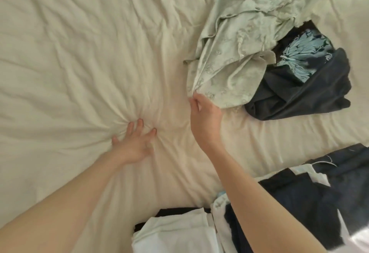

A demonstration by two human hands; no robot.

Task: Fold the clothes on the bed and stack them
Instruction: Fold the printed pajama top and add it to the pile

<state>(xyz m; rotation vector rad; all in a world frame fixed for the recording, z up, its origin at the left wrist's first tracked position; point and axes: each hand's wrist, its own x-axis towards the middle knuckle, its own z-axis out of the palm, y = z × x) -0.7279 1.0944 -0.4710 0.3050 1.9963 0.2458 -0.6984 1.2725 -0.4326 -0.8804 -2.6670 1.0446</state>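
Dark shirt (303,91) partly under green garment (239,39)

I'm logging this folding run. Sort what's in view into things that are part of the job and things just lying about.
Part of the job:
- pale green garment, pinched by the right hand
- dark printed garment
- white folded clothes
- navy and white clothes

Just there:
- cream bedsheet, pressed by the left hand

Two bare forearms show, with no sleeves, watch, bracelet or rings on either. The left hand (134,145) sits nearer the white folded garment (173,230) than the right hand (204,117) does. Fingernails on the left hand are short and unpainted. Those of the right are hidden.
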